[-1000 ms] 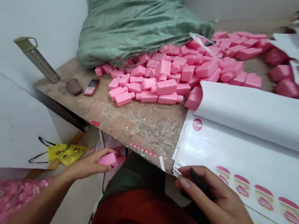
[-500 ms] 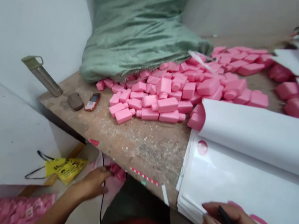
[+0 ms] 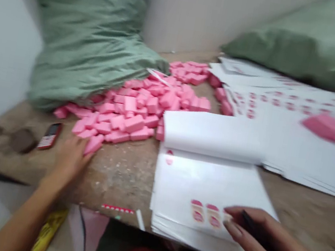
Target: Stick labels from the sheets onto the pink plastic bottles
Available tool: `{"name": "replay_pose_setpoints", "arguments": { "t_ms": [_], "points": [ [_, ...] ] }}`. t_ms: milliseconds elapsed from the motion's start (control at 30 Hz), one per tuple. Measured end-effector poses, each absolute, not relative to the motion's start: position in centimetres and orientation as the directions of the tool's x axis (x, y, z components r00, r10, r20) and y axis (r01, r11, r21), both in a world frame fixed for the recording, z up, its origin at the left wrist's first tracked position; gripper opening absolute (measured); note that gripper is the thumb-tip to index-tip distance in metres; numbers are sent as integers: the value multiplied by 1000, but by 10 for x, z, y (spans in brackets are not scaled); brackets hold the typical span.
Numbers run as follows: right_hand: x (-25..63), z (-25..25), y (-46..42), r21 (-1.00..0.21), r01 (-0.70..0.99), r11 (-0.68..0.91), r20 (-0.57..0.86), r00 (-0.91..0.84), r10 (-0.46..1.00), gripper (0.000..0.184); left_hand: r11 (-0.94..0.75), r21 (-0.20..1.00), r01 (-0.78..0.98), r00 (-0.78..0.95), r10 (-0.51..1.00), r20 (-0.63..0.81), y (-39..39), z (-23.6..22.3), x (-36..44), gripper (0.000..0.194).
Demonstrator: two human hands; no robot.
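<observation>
Over at eight o'clock, the left hand (image 3: 72,157) reaches the nearest pink bottle (image 3: 94,144) at the pile's (image 3: 139,110) edge, fingers too blurred to tell whether they grip. Down between four and five, the right hand (image 3: 260,235) holds a dark stick (image 3: 254,229), thumb and forefinger drawn close together at the label sheet (image 3: 186,184)!

The brown tabletop (image 3: 126,178) holds a big heap of pink bottles (image 3: 132,122), a red phone (image 3: 50,136), white sticker sheets (image 3: 196,182) and a green sack (image 3: 95,57).
</observation>
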State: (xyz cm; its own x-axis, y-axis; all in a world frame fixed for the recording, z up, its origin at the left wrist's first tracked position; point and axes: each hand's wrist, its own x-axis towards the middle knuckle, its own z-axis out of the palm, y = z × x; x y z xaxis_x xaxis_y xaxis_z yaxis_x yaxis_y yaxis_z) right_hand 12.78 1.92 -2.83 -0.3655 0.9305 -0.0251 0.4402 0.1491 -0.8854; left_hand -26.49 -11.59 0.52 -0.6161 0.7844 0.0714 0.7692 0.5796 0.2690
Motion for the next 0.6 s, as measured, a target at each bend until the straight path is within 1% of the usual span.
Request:
{"name": "replay_pose_setpoints", "arguments": {
  "t_ms": [33,67,133,167,200,233,267,300,333,367,400,433,467,500,567,600],
  "points": [
    [138,-22,25,-875,472,107,-77,-354,932,34,626,126,770,-634,773,36,-116,4,-267,47],
    [147,-18,30,-866,496,68,-107,-316,943,35,635,12,772,-635,772,-9,-117,4,-269,50],
    [162,-15,37,-861,508,20,-121,-241,963,35,632,-107,768,-639,767,-52,-118,3,-273,52],
    [167,-16,38,-862,506,7,-110,-201,973,35,637,-103,764,-644,763,-54,-119,4,-273,51],
    [170,-18,40,-863,504,1,-102,-176,979,35,654,-53,754,-656,754,-38,-120,6,-272,48],
    [173,-20,40,-863,505,-4,-96,-157,983,35,683,42,729,-683,730,-5,-121,8,-268,45],
    [174,-23,41,-864,503,-10,-94,-142,985,34,700,176,692,-714,700,19,-121,12,-263,45],
    [174,-26,42,-868,497,-16,-91,-126,988,33,690,341,638,-741,671,30,-121,15,-256,48],
    [173,-29,43,-874,485,-25,-90,-111,990,32,649,517,558,-768,640,26,-120,19,-248,54],
    [172,-31,45,-883,468,-33,-87,-94,992,32,575,691,438,-789,614,-11,-118,22,-238,61],
    [171,-34,47,-893,449,-40,-83,-76,994,32,479,827,295,-790,609,-71,-114,24,-228,66],
    [169,-36,48,-901,431,-42,-76,-62,995,32,389,908,155,-769,624,-136,-110,24,-216,68],
    [167,-37,49,-907,419,-37,-67,-58,996,32,310,951,24,-738,647,-192,-104,24,-204,68],
    [165,-38,50,-910,413,-25,-54,-60,997,32,241,966,-97,-708,665,-237,-97,22,-192,66],
    [159,-38,46,-909,417,15,-27,-95,995,31,121,945,-303,-651,698,-298,-81,16,-169,58],
    [156,-37,43,-903,427,44,-16,-134,991,30,62,916,-396,-630,708,-320,-73,12,-158,54]
  ]
}}
